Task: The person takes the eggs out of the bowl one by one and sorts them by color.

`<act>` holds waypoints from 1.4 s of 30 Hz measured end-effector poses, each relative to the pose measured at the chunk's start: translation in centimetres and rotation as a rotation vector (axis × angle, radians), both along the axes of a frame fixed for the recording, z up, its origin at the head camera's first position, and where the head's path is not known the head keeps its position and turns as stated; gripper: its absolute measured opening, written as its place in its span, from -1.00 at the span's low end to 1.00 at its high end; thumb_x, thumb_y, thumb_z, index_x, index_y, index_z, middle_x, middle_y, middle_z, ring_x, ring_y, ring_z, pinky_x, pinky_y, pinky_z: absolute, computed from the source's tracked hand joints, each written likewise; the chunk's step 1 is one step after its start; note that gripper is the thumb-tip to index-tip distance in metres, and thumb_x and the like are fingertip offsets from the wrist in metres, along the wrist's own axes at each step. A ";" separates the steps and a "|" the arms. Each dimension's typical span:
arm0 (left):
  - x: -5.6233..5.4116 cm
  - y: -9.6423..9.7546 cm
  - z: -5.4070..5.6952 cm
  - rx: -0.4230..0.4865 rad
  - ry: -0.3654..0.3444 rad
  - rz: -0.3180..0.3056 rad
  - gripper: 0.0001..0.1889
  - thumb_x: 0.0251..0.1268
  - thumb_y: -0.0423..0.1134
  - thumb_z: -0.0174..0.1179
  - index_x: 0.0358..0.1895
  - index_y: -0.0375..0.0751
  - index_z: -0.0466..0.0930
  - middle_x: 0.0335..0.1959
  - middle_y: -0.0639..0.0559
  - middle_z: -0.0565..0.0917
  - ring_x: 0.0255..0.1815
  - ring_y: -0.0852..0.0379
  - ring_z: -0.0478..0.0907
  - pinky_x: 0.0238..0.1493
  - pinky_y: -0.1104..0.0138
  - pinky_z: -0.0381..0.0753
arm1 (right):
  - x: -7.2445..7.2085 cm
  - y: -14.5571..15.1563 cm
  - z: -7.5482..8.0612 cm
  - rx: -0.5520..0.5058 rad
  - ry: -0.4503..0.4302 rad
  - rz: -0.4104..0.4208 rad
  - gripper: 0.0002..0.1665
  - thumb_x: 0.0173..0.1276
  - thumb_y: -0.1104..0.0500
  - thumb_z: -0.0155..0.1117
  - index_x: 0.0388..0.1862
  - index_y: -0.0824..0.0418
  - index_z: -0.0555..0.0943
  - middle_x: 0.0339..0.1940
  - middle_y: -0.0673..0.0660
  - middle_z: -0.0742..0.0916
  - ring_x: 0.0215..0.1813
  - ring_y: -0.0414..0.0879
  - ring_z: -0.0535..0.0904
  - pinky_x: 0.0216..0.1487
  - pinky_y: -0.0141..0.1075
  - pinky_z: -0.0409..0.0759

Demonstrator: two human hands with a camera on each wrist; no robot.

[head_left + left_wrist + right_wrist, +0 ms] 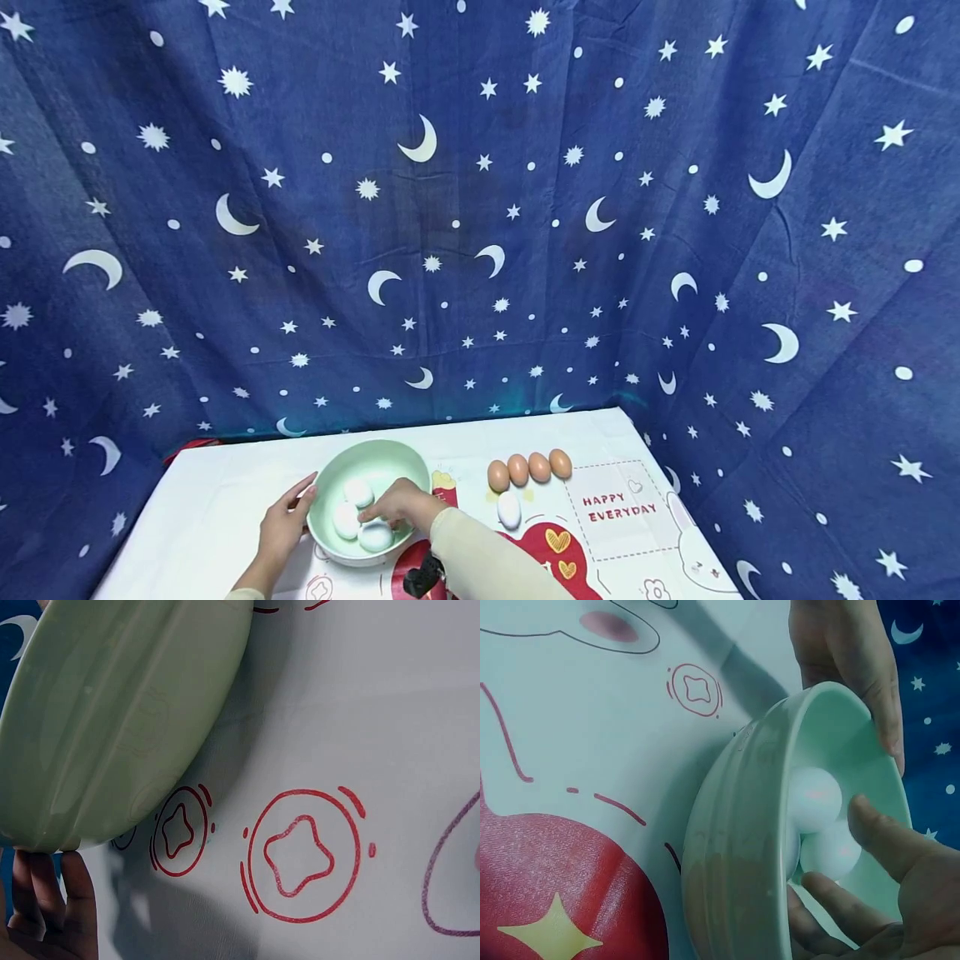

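Three white eggs (358, 492) lie together inside a pale green bowl (401, 458) on the table. My right hand (401, 504) reaches into the bowl beside these eggs. In the right wrist view, its thumb and fingers (889, 840) are spread apart close to the eggs; whether a fingertip touches one cannot be told. My left hand (281, 529) rests against the left rim of the bowl. From the left wrist view, its fingers (49, 892) meet the bowl's edge with their tips partly hidden. Outside the bowl, another white egg (509, 509) lies to the right.
Several brown eggs (539, 467) stand in a row behind the lone white egg. A white cloth (225, 500) with red drawings and lettering covers the table. Behind and to the right hangs a dark blue curtain (450, 208) with moons and stars.
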State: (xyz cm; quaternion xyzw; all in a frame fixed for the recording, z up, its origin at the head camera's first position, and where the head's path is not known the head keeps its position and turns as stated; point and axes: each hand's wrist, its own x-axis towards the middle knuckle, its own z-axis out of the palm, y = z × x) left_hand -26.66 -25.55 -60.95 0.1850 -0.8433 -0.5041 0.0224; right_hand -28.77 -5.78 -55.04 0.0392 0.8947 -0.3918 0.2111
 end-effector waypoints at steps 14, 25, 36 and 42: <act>0.1 0.0 0.0 0.015 -0.005 0.001 -0.35 0.50 0.19 -0.04 0.44 -0.18 0.31 0.04 -0.43 0.53 -0.33 0.17 0.64 -0.32 0.37 0.76 | 0.3 -0.5 0.3 0.032 -0.053 -0.029 -0.49 -0.05 0.22 0.66 -0.33 0.47 0.52 -0.54 0.17 0.59 -0.46 0.02 0.70 -0.37 -0.32 0.75; 0.2 0.2 0.2 0.007 -0.008 0.002 -0.36 0.51 0.17 -0.06 0.43 -0.19 0.30 0.03 -0.41 0.53 -0.35 0.16 0.64 -0.33 0.37 0.76 | 0.1 -0.7 -0.5 0.069 -0.023 0.000 -0.53 -0.11 0.29 0.67 -0.36 0.44 0.54 -0.50 0.16 0.59 -0.44 -0.02 0.63 -0.30 -0.33 0.72; 0.2 0.0 0.1 0.011 0.005 -0.003 -0.38 0.52 0.14 -0.04 0.43 -0.21 0.31 0.00 -0.42 0.54 -0.34 0.17 0.64 -0.33 0.36 0.76 | 0.2 -0.9 -0.6 0.094 -0.013 0.026 -0.51 -0.11 0.28 0.66 -0.38 0.48 0.51 -0.61 0.17 0.59 -0.52 0.00 0.69 -0.42 -0.32 0.74; 0.2 0.0 0.1 0.020 0.000 0.003 -0.38 0.52 0.14 -0.05 0.43 -0.20 0.31 0.00 -0.40 0.54 -0.35 0.17 0.64 -0.33 0.37 0.76 | 0.3 -0.8 -0.6 0.090 0.003 0.028 -0.52 -0.12 0.28 0.64 -0.39 0.48 0.51 -0.60 0.18 0.58 -0.54 0.01 0.67 -0.43 -0.31 0.74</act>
